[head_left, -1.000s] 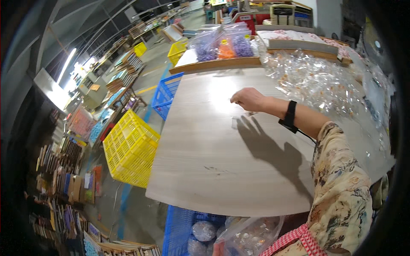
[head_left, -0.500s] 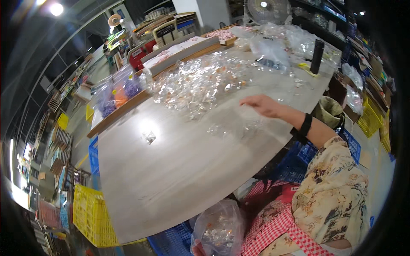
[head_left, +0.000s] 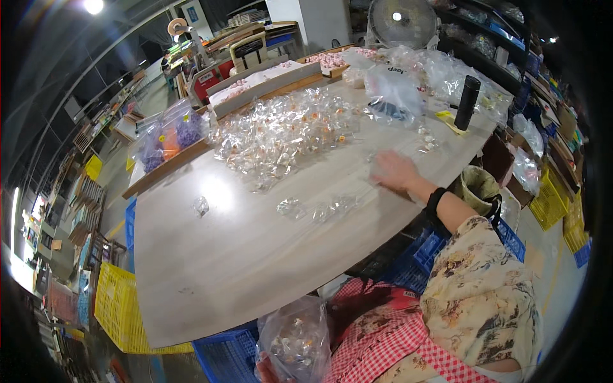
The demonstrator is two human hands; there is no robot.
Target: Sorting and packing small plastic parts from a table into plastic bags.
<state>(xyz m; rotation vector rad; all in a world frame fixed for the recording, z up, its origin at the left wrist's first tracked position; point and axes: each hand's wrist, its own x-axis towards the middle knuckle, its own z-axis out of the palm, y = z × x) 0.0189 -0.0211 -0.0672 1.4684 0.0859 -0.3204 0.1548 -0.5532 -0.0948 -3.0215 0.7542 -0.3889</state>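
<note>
My right hand is over the right side of the table, low above its surface. Motion smears its fingers, so whether they hold anything is unclear. Closest to it is a short row of small clear packets; beyond lies a wide heap of similar packets with white and orange bits inside. Below the table's front edge, a large clear plastic bag with packets in it hangs at my lap. My left hand grips the side of this bag, partly seen at the lower edge.
A single packet lies on the left of the table. At the right stands a black bottle, near clear bags. Bags of purple and orange pieces sit by the wooden rail. Yellow and blue crates stand below.
My right hand has come down and nearer to the table surface. The packets beneath its former place now lie plainly in a row. My left hand stays at the bag; the view has shifted slightly.
</note>
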